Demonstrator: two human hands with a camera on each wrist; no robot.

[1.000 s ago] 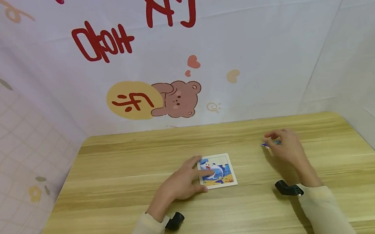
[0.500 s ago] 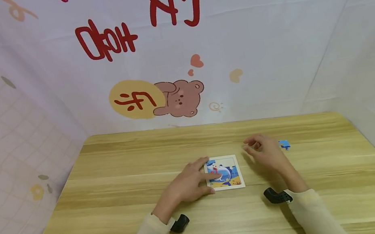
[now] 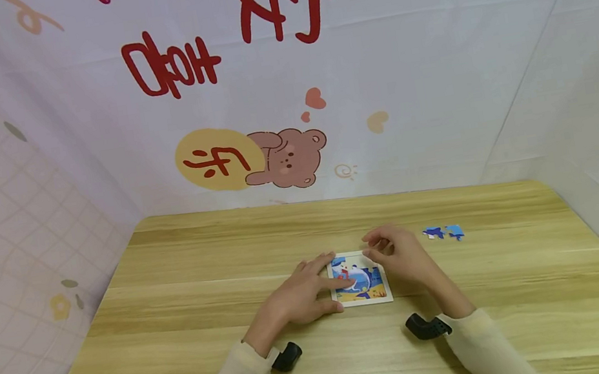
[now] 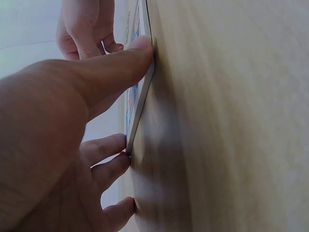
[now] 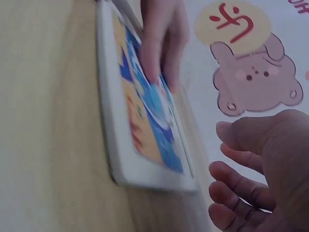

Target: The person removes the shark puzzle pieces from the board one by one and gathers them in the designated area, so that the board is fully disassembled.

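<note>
Head view alone shows seemingly two puzzle pieces [image 3: 454, 230].

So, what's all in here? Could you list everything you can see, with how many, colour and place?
Table: one, light wood, below the backdrop
Puzzle: one, white frame, blue and yellow picture, on the table
Loose puzzle pieces: two, blue and white, right of the puzzle
Backdrop: one, white, behind the table
Bear print: one, pinkish brown, on the backdrop
Disc print: one, yellow, beside the bear
Red characters: several, on the backdrop
Black devices: two, at the cuffs
Sleeves: two, cream, over the forearms
Left hand: one, on the puzzle's left side
Right hand: one, by its upper right corner
</note>
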